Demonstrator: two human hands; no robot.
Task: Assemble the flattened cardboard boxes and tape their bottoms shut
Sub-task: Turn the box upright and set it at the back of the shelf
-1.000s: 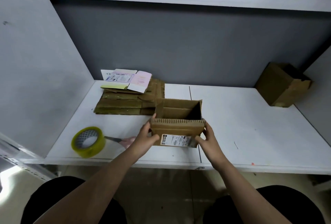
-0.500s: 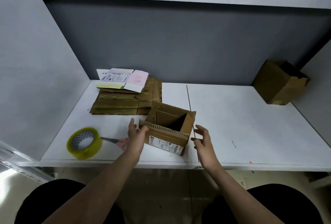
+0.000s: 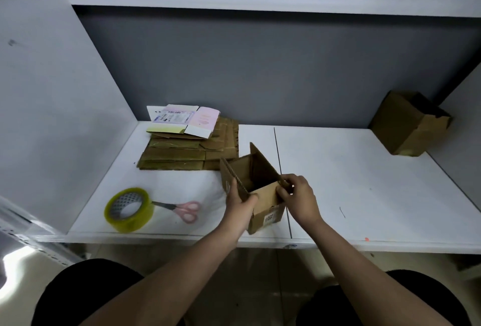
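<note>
Hands on small brown cardboard box, opened and tilted near front edge of white table. Left hand clasping near wall to steady it; right hand pinching flap, probably to fold bottom shut. Yellowish tape roll left of grip, untouched.

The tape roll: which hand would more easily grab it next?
Probably the left hand. The tape roll lies on the table to its left, beside the scissors; the right hand would have to cross the box.
</note>
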